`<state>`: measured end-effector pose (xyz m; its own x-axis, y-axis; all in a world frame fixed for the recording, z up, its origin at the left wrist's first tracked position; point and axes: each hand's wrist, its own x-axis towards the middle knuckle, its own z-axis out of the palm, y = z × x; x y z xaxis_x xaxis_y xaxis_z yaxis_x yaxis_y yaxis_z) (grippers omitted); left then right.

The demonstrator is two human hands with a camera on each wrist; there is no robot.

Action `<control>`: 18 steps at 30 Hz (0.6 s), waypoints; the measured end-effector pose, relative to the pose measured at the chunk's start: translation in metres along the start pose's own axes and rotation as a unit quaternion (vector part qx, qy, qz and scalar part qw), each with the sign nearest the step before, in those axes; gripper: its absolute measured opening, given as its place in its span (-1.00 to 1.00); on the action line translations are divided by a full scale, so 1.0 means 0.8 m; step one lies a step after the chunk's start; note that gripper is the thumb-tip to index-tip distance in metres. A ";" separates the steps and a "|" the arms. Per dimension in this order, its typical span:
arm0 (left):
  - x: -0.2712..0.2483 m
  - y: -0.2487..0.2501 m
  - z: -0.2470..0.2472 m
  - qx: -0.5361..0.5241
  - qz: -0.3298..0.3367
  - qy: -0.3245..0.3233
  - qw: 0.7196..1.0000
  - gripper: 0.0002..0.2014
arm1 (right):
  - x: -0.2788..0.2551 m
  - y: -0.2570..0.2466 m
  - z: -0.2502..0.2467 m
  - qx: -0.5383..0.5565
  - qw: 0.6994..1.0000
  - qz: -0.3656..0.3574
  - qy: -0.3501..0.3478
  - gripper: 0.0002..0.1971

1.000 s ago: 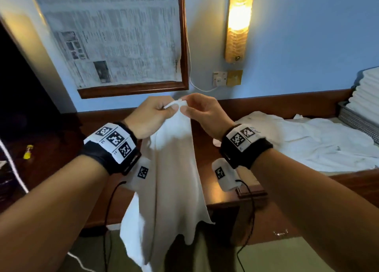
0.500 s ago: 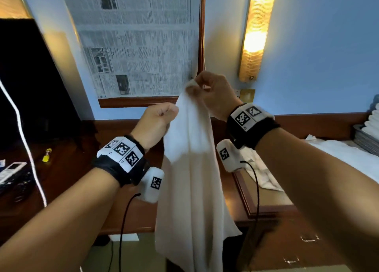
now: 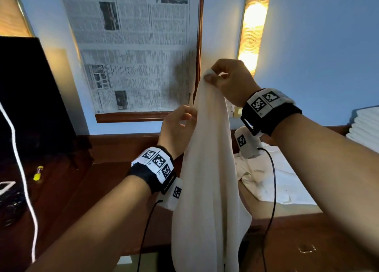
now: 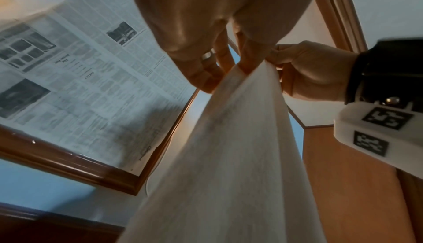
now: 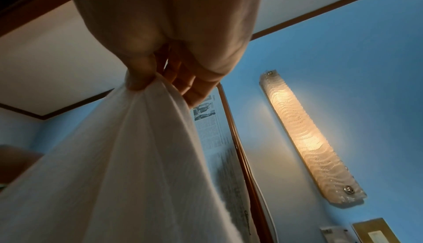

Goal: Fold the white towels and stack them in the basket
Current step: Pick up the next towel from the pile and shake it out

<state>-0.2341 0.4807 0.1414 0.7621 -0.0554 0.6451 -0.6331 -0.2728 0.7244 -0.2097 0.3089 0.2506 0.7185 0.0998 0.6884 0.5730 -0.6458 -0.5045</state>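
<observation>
The right hand (image 3: pixel 229 80) is raised in front of the framed newspaper (image 3: pixel 133 46), pinching the top corner of a white towel (image 3: pixel 209 179) between thumb and fingertips, so the cloth hangs straight down in long folds over the edge of the wooden tabletop (image 3: pixel 92 185). The left hand (image 3: pixel 176 128), lower, has its fingers curled against the towel's left edge; whether it truly grips is unclear. More white towels (image 3: pixel 272 179) lie crumpled on the tabletop to the right, and a folded stack (image 3: pixel 365 126) sits at the far right.

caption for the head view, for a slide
Right hand pinches a hanging white towel by its top; left hand grips its edge lower down.
</observation>
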 end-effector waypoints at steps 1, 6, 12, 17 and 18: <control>0.001 0.001 0.002 -0.027 -0.004 -0.012 1.000 -0.86 | 0.003 -0.001 -0.004 -0.004 1.000 -0.005 0.009 -0.88; -0.002 -0.015 0.006 0.009 -0.024 -0.112 0.993 -0.56 | 0.015 0.005 -0.022 -0.024 0.999 -0.002 0.041 -0.85; 0.007 -0.028 -0.019 0.034 -0.001 -0.025 0.999 -0.84 | 0.010 0.041 -0.035 -0.082 0.993 0.035 0.074 -0.83; -0.007 -0.057 -0.016 0.083 -0.028 -0.122 0.989 -0.86 | 0.012 0.055 -0.033 -0.090 0.990 0.041 0.100 -0.81; -0.009 -0.064 -0.018 0.083 -0.040 -0.120 0.988 -0.85 | 0.011 0.059 -0.031 -0.093 0.990 0.041 0.099 -0.81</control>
<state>-0.2091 0.5088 0.1033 0.8314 -0.2489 0.4968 -0.5541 -0.4384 0.7076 -0.1860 0.2605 0.2459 0.6575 -0.0985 0.7470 0.4194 -0.7758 -0.4715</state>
